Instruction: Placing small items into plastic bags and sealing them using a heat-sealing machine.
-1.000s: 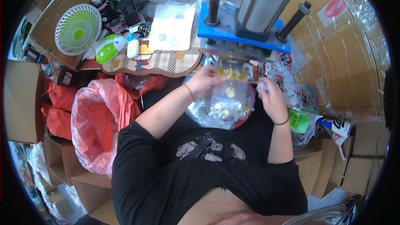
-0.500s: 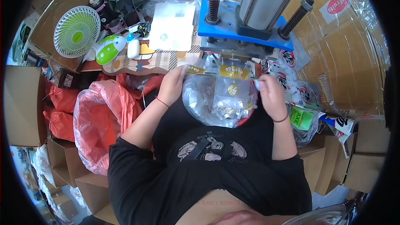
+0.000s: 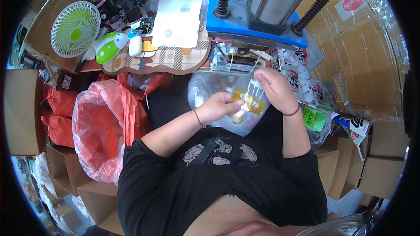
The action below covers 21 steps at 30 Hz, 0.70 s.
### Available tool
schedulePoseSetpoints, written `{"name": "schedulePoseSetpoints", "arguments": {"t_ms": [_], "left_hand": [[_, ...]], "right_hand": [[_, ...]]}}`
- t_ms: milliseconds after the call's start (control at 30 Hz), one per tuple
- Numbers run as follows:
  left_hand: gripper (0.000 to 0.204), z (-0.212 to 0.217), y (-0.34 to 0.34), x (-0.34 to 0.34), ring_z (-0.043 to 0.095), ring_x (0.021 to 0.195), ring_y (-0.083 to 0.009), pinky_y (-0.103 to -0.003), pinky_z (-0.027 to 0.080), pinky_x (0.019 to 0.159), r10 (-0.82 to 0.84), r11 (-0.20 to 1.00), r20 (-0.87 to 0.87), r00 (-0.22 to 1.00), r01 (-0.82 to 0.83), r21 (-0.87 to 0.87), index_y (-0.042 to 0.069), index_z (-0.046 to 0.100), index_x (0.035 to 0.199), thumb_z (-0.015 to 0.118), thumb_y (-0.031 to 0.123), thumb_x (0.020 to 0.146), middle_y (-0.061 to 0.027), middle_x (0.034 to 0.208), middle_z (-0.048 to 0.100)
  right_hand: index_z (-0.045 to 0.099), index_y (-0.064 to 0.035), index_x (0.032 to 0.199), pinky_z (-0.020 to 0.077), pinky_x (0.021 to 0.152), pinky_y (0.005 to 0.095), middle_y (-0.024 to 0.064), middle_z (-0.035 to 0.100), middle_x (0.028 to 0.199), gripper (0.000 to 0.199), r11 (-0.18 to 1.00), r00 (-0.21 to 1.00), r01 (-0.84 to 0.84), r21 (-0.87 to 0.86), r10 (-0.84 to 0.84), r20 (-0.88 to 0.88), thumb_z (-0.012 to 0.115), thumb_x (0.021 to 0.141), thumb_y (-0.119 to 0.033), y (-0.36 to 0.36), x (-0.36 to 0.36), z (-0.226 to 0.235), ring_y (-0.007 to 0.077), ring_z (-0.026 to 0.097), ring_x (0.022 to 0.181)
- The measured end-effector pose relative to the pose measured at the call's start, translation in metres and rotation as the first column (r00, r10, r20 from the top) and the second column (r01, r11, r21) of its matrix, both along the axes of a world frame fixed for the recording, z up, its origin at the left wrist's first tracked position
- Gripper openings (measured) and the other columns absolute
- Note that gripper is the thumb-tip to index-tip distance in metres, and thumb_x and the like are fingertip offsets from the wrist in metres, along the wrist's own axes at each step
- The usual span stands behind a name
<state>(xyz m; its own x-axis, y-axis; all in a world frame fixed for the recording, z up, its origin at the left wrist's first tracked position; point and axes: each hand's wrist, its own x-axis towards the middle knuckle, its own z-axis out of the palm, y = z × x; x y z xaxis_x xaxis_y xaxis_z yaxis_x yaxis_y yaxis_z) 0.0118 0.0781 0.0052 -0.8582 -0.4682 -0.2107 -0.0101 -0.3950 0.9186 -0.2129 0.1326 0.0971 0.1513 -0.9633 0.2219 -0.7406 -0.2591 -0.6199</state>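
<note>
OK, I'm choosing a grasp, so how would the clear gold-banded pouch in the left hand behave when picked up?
The clear gold-banded pouch is probably floppy: its see-through film looks thin. It looks nearly flat, so likely light. Its shiny surface could be slippery.

The left grip [image 3: 215, 108] partly covers the pouch [image 3: 253, 108] (press [image 3: 276, 4] cropped above).

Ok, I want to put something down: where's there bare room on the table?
The mat is bare in front of the white sheet, between the rounded white thing and the press. It's crowded around the fan and mug, and right of the press, among bags.
</note>
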Motion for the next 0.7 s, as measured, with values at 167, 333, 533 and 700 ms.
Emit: {"name": "schedulePoseSetpoints", "arguments": {"t_ms": [167,333,533,700], "left_hand": [[0.026,-0.003,0.002,-0.008,0.068,0.091,-0.0112,-0.029,0.056,0.082,-0.059,0.963,-0.046,0.997,0.069,0.259,0.003,0.068,0.115,0.070,0.019,0.094,-0.0038,0.104,0.071],[0.029,-0.003,-0.054,-0.022,0.069,0.092,-0.0151,-0.031,0.058,0.083,0.027,0.963,-0.090,0.996,-0.002,0.270,0.003,0.066,0.118,0.071,0.015,0.092,-0.0055,0.109,0.070],[0.047,0.004,-0.082,-0.015,0.068,0.100,-0.0214,-0.034,0.057,0.083,0.400,0.916,0.259,0.879,-0.383,-0.117,-0.001,0.049,0.131,0.068,0.019,0.094,-0.0158,0.119,0.064],[0.057,-0.004,-0.177,0.055,0.056,0.119,-0.0387,-0.047,0.045,0.101,0.788,-0.282,-0.283,0.547,-0.088,-0.955,0.000,0.043,0.139,0.064,0.030,0.094,-0.0249,0.125,0.057]], "right_hand": [[0.061,-0.0018,0.116,0.0504,0.083,0.0426,0.0187,0.064,0.112,0.026,0.984,0.983,0.115,-0.134,-0.132,-0.127,0.057,0.099,-0.022,0.013,-0.039,-0.004,0.0347,0.062,0.097],[0.059,-0.0031,0.119,0.0483,0.092,0.0469,0.0208,0.056,0.127,0.031,0.852,0.608,0.493,-0.176,-0.482,-0.631,0.061,0.091,-0.015,0.023,-0.085,-0.053,0.0416,0.058,0.109],[0.059,-0.0027,0.119,0.0480,0.093,0.0462,0.0211,0.057,0.121,0.033,0.863,0.766,0.487,-0.135,-0.496,-0.409,0.061,0.086,-0.007,0.005,-0.111,-0.084,0.0423,0.056,0.108],[0.059,-0.0018,0.118,0.0478,0.090,0.0455,0.0214,0.058,0.115,0.032,0.931,0.879,0.282,-0.232,-0.348,-0.327,0.061,0.087,-0.005,0.016,-0.105,-0.088,0.0408,0.057,0.104]]}}
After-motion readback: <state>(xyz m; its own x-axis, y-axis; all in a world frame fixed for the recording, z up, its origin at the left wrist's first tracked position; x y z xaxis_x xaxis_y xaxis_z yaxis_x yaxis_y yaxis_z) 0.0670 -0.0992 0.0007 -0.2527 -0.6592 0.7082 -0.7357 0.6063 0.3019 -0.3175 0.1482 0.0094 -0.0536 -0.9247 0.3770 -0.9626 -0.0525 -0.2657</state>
